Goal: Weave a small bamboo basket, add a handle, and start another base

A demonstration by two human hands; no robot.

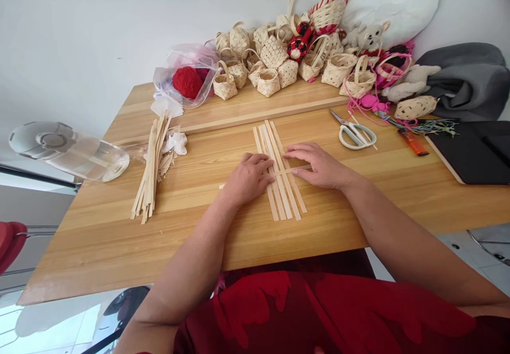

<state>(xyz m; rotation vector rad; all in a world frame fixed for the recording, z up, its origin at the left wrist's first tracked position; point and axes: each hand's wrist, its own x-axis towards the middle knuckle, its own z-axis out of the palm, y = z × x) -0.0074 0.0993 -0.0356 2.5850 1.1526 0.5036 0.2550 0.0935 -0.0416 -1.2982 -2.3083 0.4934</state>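
Observation:
Several thin, pale wood strips (287,201) lie side by side on the table in front of me, running away from my body. One crosswise strip (282,173) passes across them near their middle. My left hand (247,177) covers the left side of the bundle, its bent fingers and thumb closed around the left end of the crosswise strip; that end is hidden. On the right, my right hand (321,167) has thumb and fingers apart. Its forefinger reaches the outer lengthwise strip, and its thumb lies along the crosswise strip's right part.
A bundle of loose strips (150,170) and a clear bottle (85,154) lie left. Small woven baskets (268,81) crowd the back behind a long wooden bar (263,116). Scissors (354,132), an orange lighter (414,142) and a black tablet-like object (474,152) lie right.

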